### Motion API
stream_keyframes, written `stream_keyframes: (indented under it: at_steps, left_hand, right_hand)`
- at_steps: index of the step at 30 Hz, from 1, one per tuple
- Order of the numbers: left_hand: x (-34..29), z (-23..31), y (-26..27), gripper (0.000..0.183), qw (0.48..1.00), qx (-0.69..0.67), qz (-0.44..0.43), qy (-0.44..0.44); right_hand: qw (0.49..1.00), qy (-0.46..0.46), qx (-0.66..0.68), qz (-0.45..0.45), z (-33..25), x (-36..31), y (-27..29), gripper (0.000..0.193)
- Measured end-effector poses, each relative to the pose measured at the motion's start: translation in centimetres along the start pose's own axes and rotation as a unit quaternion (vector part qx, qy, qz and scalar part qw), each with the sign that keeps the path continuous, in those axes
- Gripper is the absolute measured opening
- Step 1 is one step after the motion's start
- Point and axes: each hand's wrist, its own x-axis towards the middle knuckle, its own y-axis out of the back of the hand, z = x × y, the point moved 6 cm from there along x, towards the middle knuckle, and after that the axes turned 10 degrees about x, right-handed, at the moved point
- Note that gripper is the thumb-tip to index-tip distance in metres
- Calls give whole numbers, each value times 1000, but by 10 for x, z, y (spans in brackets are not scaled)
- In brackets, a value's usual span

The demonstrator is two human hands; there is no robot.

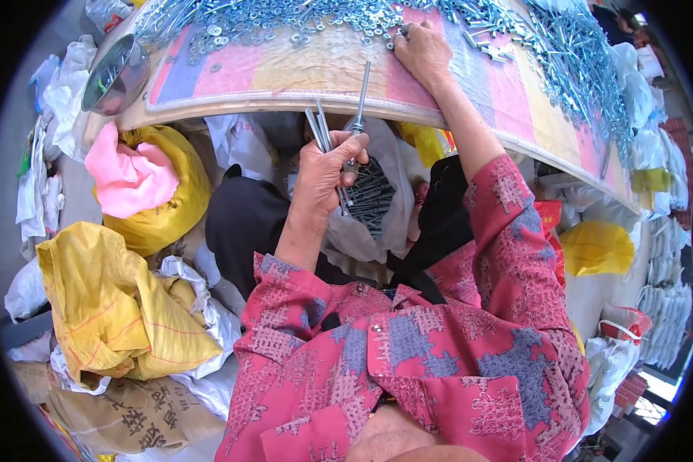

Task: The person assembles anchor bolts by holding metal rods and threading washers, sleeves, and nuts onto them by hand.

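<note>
My left hand (325, 163), raised over the bag in front of my lap, is closed around several long metal bolts (320, 127). One bolt (363, 96) stands higher than the others, with a nut or washer low on its shaft near my thumb. My right hand (423, 54) reaches across the table (300, 73) to the loose washers and nuts (362, 23). Its fingertips are pinched together at the pile's near edge; whatever small piece they hold is hidden. Below my left hand, a white plastic bag (393, 212) lies open, filled with dark metal bolts (368, 202).
Heaped bolts (570, 61) cover the table's far right. A metal bowl (115, 75) sits at its left corner. Yellow sacks (123, 304), one topped with pink cloth (131, 173), stand at my left. White bags (662, 308) are stacked at the far right.
</note>
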Motion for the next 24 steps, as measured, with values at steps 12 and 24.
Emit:
stream_keyframes:
  at_steps: [12, 24]
  left_hand:
    - [2, 5, 1, 17, 999, -9, -32, -17]
    - [-11, 4, -6, 17, 994, 66, -82, -6]
  right_hand:
    - [996, -20, 71, -42, -5, 9, 5, 41]
    - [826, -48, 515, -225, -40, -61, 65, 21]
